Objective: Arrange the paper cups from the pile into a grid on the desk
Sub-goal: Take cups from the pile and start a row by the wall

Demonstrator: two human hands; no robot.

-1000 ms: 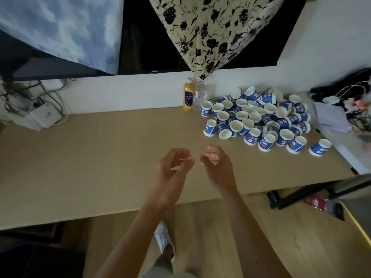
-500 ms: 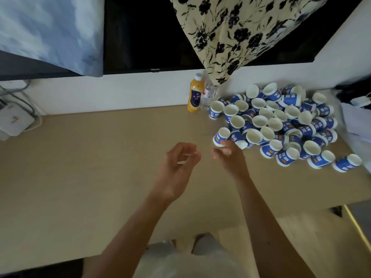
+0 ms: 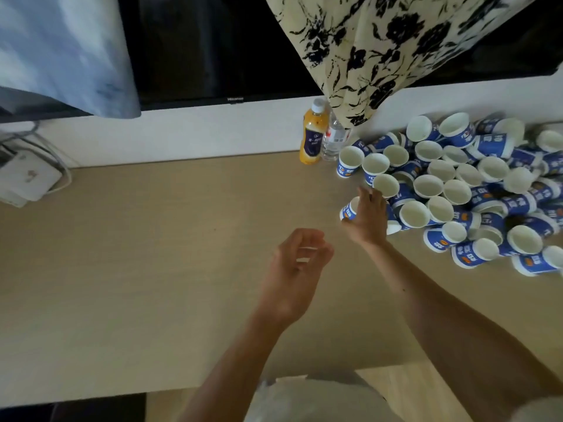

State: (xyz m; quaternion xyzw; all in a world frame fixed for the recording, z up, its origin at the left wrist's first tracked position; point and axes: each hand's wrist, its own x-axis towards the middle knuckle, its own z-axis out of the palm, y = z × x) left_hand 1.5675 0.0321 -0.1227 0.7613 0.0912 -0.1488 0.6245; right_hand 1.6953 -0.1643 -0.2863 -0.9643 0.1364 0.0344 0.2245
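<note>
At the far right of the tan desk (image 3: pixel 137 269), the pile of blue-and-white paper cups (image 3: pixel 451 190) lies jumbled. Most cups are tipped over, their open mouths facing up or toward the near side. On the pile's near-left edge the right hand (image 3: pixel 368 217) closes thumb and fingers around one cup (image 3: pixel 349 210), which lies tilted with its base toward the near left. The left hand (image 3: pixel 300 260) hangs above the middle of the desk, near the right wrist, fingers loosely curled with nothing in them. An orange bottle (image 3: pixel 312 138) and a clear bottle (image 3: pixel 333 141) stand against the wall just left of the pile, below a dark screen (image 3: pixel 213 47) draped with a floral cloth (image 3: pixel 396 50).
</note>
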